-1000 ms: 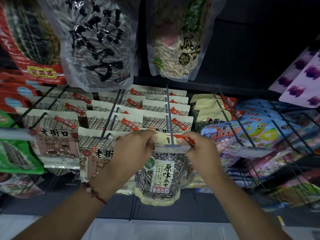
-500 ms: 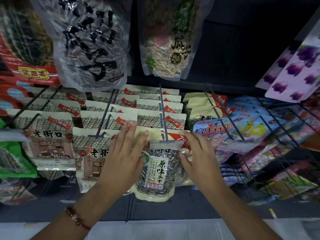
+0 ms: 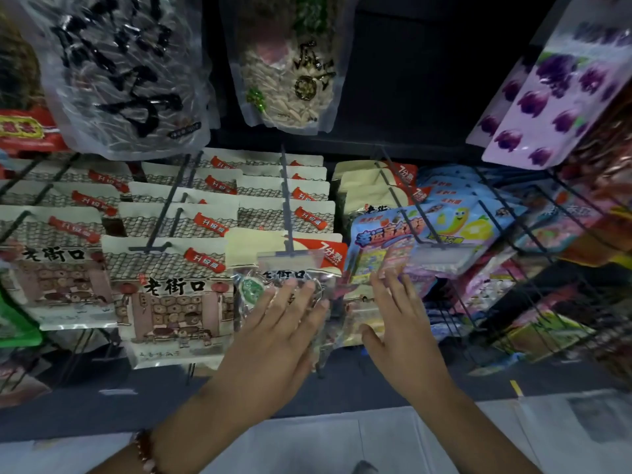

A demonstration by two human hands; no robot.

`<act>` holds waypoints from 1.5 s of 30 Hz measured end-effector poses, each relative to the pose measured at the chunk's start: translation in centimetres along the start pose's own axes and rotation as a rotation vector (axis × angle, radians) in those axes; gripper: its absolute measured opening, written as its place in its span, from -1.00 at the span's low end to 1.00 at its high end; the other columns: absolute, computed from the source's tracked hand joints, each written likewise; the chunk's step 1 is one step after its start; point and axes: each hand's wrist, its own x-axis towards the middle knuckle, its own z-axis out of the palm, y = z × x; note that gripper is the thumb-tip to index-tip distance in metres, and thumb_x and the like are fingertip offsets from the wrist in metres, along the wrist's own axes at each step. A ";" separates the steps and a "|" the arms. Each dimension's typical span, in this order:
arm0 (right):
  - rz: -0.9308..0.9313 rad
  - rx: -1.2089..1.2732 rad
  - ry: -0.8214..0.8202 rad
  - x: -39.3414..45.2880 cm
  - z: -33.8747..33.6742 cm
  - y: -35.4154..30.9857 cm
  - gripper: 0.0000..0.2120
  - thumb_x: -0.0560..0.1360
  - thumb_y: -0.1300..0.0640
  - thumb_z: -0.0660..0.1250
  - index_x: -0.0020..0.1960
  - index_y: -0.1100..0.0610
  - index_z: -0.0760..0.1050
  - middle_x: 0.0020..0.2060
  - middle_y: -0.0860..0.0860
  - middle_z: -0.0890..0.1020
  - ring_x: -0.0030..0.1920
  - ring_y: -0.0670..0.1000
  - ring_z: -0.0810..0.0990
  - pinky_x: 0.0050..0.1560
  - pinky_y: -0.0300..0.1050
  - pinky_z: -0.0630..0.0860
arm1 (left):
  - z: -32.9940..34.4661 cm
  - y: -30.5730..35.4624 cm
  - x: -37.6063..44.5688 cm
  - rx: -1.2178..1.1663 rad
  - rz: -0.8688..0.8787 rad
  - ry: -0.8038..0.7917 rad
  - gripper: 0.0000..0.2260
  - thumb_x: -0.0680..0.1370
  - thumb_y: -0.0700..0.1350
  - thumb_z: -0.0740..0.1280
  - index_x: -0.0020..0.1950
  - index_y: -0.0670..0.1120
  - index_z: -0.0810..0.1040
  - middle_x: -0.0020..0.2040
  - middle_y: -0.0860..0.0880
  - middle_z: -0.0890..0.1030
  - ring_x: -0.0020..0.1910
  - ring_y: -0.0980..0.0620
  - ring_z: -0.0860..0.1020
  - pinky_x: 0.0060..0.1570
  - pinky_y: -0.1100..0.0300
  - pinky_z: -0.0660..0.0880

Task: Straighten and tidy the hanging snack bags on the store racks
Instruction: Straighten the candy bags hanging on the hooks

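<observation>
Store racks of wire hooks (image 3: 286, 200) fill the head view, hung with rows of snack bags. Left hand (image 3: 273, 336) lies flat, fingers (image 3: 294, 299) straight and spread, on the clear sunflower seed bag (image 3: 253, 289) hanging from the front hook. Right hand (image 3: 403, 336) hovers just beside it, fingers wide, holding nothing.

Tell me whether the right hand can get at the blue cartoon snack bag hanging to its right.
Probably yes. The right hand is open with fingers straight, just below the blue cartoon snack bag. Nothing lies between them; only the price tag holder on the hook's end hangs in front.
</observation>
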 end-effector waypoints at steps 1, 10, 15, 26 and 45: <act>-0.001 0.009 -0.001 -0.2 -0.3 0.6 -0.30 0.56 0.02 0.29 0.58 -0.02 0.01 0.58 -0.06 -0.02 0.56 0.03 -0.19 0.53 0.03 -0.05 | -0.1 0.9 0.7 0.003 -0.011 -0.007 -0.44 0.57 0.11 0.11 0.53 -0.08 0.28 0.56 -0.15 0.19 0.54 -0.19 0.16 0.41 -0.13 0.11; 0.047 0.056 -0.015 0.1 -4.7 7.8 -0.36 0.59 -0.01 0.26 0.57 -0.04 0.04 0.56 -0.11 -0.06 0.57 0.03 -0.19 0.53 0.01 -0.08 | -1.4 7.0 7.9 0.056 -0.159 -0.014 -0.41 0.56 0.10 0.07 0.52 -0.17 0.27 0.54 -0.22 0.23 0.52 -0.24 0.19 0.40 -0.15 0.09; -0.004 0.091 0.037 2.6 -7.6 11.2 -0.37 0.61 -0.02 0.23 0.58 0.02 0.03 0.56 -0.09 -0.05 0.56 -0.02 -0.17 0.52 -0.09 -0.12 | -1.6 7.6 12.4 0.167 -0.260 -0.024 -0.42 0.53 0.03 0.29 0.49 -0.21 0.33 0.51 -0.27 0.26 0.49 -0.28 0.23 0.46 -0.17 0.12; -0.274 -0.040 0.051 12.9 -9.4 12.9 -0.32 0.57 0.18 0.26 0.58 0.07 -0.01 0.55 0.04 0.14 0.54 0.10 0.07 0.51 -0.08 -0.02 | -3.5 7.8 19.2 0.202 -0.494 -0.150 -0.36 0.65 -0.07 0.09 0.59 -0.10 -0.25 0.58 -0.13 0.10 0.57 -0.17 -0.05 0.53 -0.10 -0.13; -0.266 0.285 0.080 5.5 -9.6 13.3 -0.88 0.59 0.09 0.26 -0.04 0.14 0.48 -0.16 -0.07 0.41 -0.16 -0.03 0.40 -0.21 -0.08 0.33 | -3.4 10.2 13.2 -0.141 -0.393 0.240 -0.80 0.56 -0.03 0.23 -0.04 -0.06 0.63 -0.13 0.03 0.63 -0.19 -0.02 0.57 -0.18 0.07 0.49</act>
